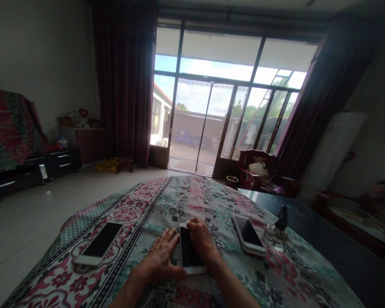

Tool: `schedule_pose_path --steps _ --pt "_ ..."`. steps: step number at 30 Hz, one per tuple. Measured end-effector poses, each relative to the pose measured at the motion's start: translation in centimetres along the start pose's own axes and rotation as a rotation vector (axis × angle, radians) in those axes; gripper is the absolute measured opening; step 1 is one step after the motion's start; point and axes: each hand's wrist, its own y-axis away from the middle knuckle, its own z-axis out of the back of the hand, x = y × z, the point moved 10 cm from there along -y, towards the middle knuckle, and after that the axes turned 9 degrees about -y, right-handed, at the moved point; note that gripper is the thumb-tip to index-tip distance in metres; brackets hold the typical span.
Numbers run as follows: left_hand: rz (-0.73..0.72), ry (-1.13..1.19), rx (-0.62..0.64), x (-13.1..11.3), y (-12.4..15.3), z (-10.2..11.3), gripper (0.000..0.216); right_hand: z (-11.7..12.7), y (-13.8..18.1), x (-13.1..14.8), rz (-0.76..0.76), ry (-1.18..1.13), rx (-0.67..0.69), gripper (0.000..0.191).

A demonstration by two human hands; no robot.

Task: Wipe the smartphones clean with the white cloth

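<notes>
A white smartphone (pixel 186 246) with a dark screen lies face up on the patterned tablecloth (pixel 167 205), between my hands. My left hand (pixel 162 254) rests along its left side, fingers stretched out, with the thumb by the phone's lower left corner. Over the upper right of the screen, my right hand (pixel 200 237) is closed, its fingers curled at the phone's top edge. A bit of white shows at those fingertips; I cannot tell whether it is a cloth or the phone's edge. A second white smartphone (pixel 102 241) lies to the left, and a third smartphone (pixel 248 233) to the right.
Beyond the right-hand phone stands a small black object (pixel 280 220) beside something clear. A dark table (pixel 295 214) adjoins the cloth on the right. A carved wooden chair (pixel 256 164) and a glass door (pixel 192 128) are ahead; a black cabinet (pixel 62 160) stands far left.
</notes>
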Motion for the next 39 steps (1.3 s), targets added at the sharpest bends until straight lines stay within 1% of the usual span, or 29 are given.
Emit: schedule_pose_path --steps 3,5,8,12,15,18,21,26,29,31,34,39 --pt "0.013 -0.002 0.007 -0.2 0.2 0.3 0.109 1.1 0.7 -1.6 -0.056 0.011 -0.034 0.032" --pt "0.021 0.000 0.014 -0.4 0.4 0.5 0.108 1.4 0.9 -1.9 -0.073 0.014 -0.040 0.033" --pt "0.024 0.003 0.003 -0.5 0.4 0.7 0.106 1.0 0.8 -0.8 -0.057 0.006 -0.034 0.032" --pt "0.009 0.017 -0.030 -0.2 0.1 0.4 0.104 -0.4 0.0 1.2 -0.008 -0.015 -0.003 0.028" --pt "0.005 0.023 -0.049 0.2 -0.1 0.2 0.103 -0.8 -0.5 1.6 0.010 -0.027 0.009 0.029" --pt "-0.003 0.027 -0.069 0.4 -0.2 0.1 0.103 -0.6 -0.3 1.6 0.037 -0.038 0.026 0.030" --pt "-0.024 0.039 -0.079 0.3 -0.3 0.1 0.102 -0.1 1.5 1.8 0.072 -0.050 0.048 0.028" --pt "-0.025 0.049 -0.085 0.0 -0.1 0.4 0.100 0.8 7.6 3.2 0.191 -0.102 0.108 0.023" --pt "-0.010 0.034 -0.069 -0.1 0.1 0.5 0.100 1.2 10.5 3.1 0.183 -0.068 0.149 0.020" --pt "-0.014 0.035 -0.073 -0.1 0.1 0.5 0.099 1.4 11.2 2.5 0.164 -0.058 0.157 0.020" --pt "-0.022 0.046 -0.109 0.1 -0.1 0.4 0.092 1.6 10.3 1.7 0.141 -0.061 0.143 0.023" --pt "-0.018 0.057 -0.161 0.6 -0.5 0.1 0.087 1.9 5.7 0.7 0.101 -0.047 0.097 0.031"
